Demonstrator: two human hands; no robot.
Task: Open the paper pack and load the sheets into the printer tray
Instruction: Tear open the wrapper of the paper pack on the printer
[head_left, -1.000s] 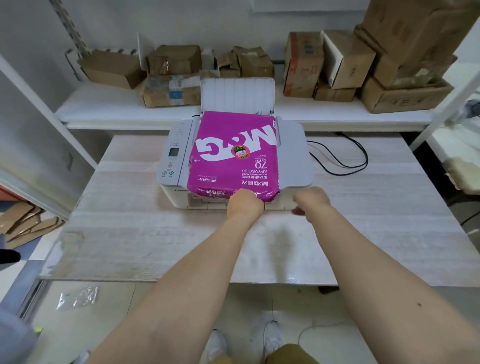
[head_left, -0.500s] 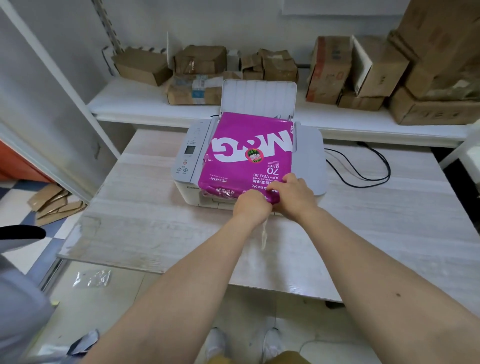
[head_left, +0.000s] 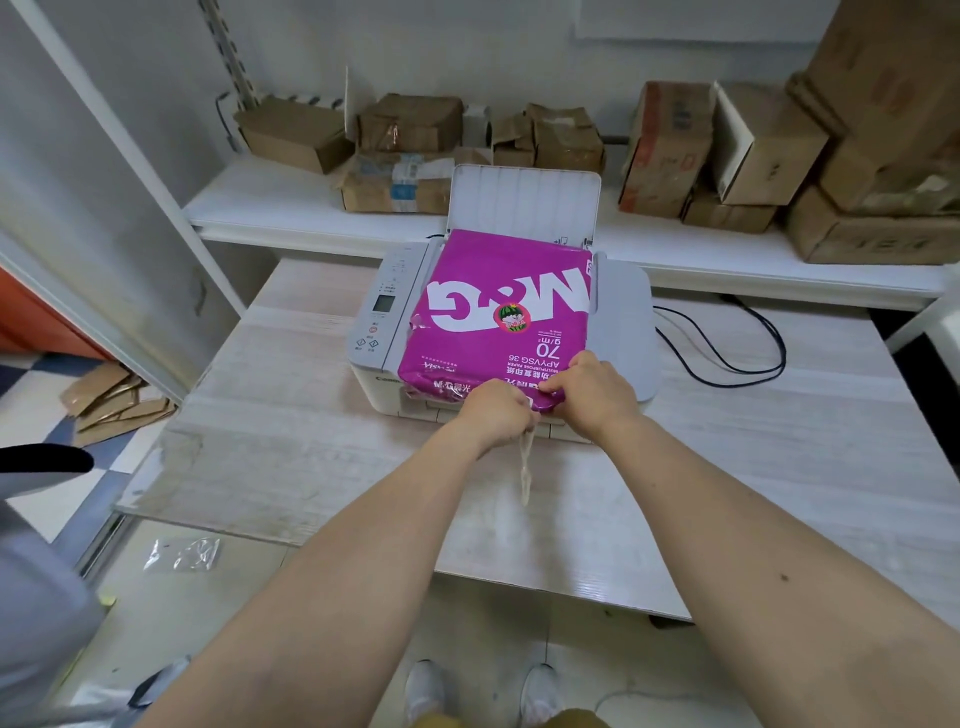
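Note:
A magenta paper pack (head_left: 493, 317) with white lettering lies flat on top of a white printer (head_left: 623, 312). The printer's rear paper tray (head_left: 524, 200) stands raised behind the pack. My left hand (head_left: 496, 413) grips the pack's near edge with curled fingers, and a thin pale strip (head_left: 525, 467) hangs down from it. My right hand (head_left: 592, 395) pinches the same near edge just to the right, thumb on top of the wrapper. The wrapper is crumpled between the two hands.
The printer sits on a pale wooden table (head_left: 291, 415), with a black cable (head_left: 727, 343) looping to its right. Several cardboard boxes (head_left: 748, 150) fill the white shelf (head_left: 270, 208) behind. Flattened cardboard (head_left: 114, 400) and a plastic wrapper (head_left: 182, 553) lie on the floor at left.
My right hand moved left from the table in front of the printer onto the pack's near edge beside the left hand. A thin strip now hangs from the left hand.

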